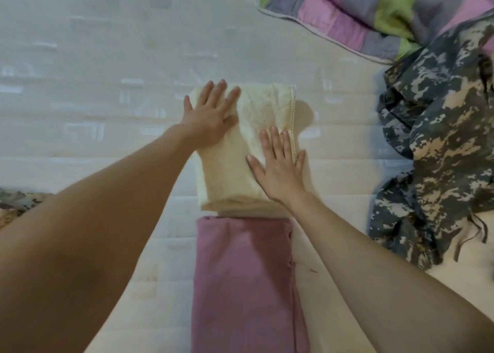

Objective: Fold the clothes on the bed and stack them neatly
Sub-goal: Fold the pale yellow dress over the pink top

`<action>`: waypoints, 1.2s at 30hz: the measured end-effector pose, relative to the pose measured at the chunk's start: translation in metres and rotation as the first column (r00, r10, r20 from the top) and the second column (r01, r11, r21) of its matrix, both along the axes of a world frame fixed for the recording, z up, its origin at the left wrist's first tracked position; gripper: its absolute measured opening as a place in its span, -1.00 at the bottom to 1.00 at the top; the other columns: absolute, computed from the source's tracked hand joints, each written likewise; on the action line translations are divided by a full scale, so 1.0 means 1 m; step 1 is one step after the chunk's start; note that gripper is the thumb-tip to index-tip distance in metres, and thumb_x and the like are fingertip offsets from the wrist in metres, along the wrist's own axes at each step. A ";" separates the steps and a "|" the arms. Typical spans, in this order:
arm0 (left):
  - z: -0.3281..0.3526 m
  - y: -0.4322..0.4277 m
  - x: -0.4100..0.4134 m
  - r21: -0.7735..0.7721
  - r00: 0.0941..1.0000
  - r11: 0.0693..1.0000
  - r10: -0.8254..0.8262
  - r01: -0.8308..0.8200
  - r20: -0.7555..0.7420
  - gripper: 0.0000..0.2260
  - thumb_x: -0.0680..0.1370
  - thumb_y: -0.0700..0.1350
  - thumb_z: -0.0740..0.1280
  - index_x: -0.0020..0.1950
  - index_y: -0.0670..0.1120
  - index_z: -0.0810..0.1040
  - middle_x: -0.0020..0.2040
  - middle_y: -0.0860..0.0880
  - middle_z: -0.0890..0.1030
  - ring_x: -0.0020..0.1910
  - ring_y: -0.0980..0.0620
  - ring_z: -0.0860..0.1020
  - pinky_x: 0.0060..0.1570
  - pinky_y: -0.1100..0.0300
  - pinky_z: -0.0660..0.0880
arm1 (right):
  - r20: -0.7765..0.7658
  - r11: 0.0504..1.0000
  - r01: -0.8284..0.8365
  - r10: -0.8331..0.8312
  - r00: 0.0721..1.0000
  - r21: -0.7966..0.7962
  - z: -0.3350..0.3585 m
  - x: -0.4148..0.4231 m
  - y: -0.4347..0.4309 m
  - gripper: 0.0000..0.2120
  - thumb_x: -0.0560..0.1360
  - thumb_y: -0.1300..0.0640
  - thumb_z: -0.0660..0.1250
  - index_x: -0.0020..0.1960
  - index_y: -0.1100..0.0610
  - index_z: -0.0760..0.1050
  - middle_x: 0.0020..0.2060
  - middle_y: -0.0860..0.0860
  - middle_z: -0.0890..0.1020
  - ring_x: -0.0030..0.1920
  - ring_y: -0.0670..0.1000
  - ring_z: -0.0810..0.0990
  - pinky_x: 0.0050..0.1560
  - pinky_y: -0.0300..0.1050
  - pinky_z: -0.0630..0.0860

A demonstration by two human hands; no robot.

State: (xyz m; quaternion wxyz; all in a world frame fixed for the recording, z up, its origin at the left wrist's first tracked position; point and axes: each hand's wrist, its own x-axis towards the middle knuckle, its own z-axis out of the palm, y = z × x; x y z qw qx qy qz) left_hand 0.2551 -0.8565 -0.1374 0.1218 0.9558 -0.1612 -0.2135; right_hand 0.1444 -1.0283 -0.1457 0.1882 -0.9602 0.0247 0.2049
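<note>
— Two folded cloths lay end to end on the bed [93, 99], was that it?

— Yes. Nearest the person lay a pink cloth [246, 280], folded into a long strip. Just beyond it sat a cream cloth [235, 173], folded into a thick block with a beaded trim down its right edge. Whether the two edges touched, I could not tell.

— And the hands?

— Both were on the cream cloth. The right hand [278, 165] lay flat on its near right part, fingers [274, 141] straight and spread, grasping nothing. The left hand [211, 115] pressed the far left corner, also flat, its fingers [223, 91] released and reaching the far edge.

— Anything still unfolded?

— A camouflage garment [441, 149] lay crumpled at the right, well apart from the cream cloth. A scrap of camouflage fabric [16, 203] showed at the left edge, behind the left forearm.

— And farthest off?

— A striped pillow [374, 10] in pink, grey and green lay at the far right corner, with the camouflage garment overlapping its near edge.
</note>
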 end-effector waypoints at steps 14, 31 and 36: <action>0.033 0.018 -0.131 -0.375 0.470 0.294 0.412 -0.879 -0.781 -0.50 0.39 0.08 0.47 0.26 -0.09 0.50 0.12 -0.03 0.64 0.07 0.00 0.62 0.08 0.08 0.55 | -0.306 0.615 0.732 -0.664 0.682 0.293 0.036 -0.234 0.015 -0.15 0.17 -0.02 0.61 0.36 0.12 0.32 0.17 -0.06 0.47 0.19 -0.09 0.44 0.19 -0.28 0.32; 0.052 0.055 -0.297 -0.234 0.416 0.415 0.430 -0.879 -0.801 -0.49 0.33 -0.08 0.46 0.25 -0.12 0.45 -0.08 0.00 0.63 -0.16 0.03 0.61 -0.10 -0.08 0.58 | -0.717 0.239 0.738 -0.184 0.672 0.631 0.244 -0.209 -0.054 -0.45 -0.08 0.19 0.59 -0.09 0.14 0.64 -0.15 0.09 0.72 -0.18 0.00 0.70 -0.31 -0.22 0.57; 0.039 0.072 -0.317 -0.117 0.275 0.348 0.449 -0.930 -0.850 -0.79 0.57 -0.25 0.25 0.20 -0.20 0.49 -0.13 -0.07 0.60 -0.19 0.05 0.56 -0.31 0.25 0.52 | -0.601 0.399 0.723 -0.401 0.691 0.564 0.154 -0.167 -0.004 -0.49 0.31 0.23 0.53 0.21 0.22 0.45 0.07 0.05 0.64 0.02 0.00 0.64 0.02 -0.16 0.55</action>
